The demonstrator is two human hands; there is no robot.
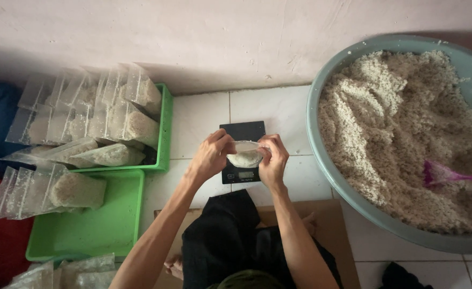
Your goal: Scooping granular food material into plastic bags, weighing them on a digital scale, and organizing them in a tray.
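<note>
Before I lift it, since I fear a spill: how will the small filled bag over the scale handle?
The clear bag will probably be floppy, as it sags between the left hand and right hand. Its plastic looks slippery. The loose grains would likely shift.

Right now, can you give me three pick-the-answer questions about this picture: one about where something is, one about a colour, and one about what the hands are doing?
1. Where is the scale?
A. On the white floor, under the hands
B. Inside the big basin
C. On a green tray

2. What colour is the scoop in the basin?
A. Yellow
B. Purple-pink
C. Black

3. What is happening with the small bag?
A. It lies alone on a tray
B. Both hands hold it over the scale
C. It floats in water

Answers: 1 A, it sits on tile. 2 B, it lies in the grains. 3 B, left hand and right hand grip it.
</note>
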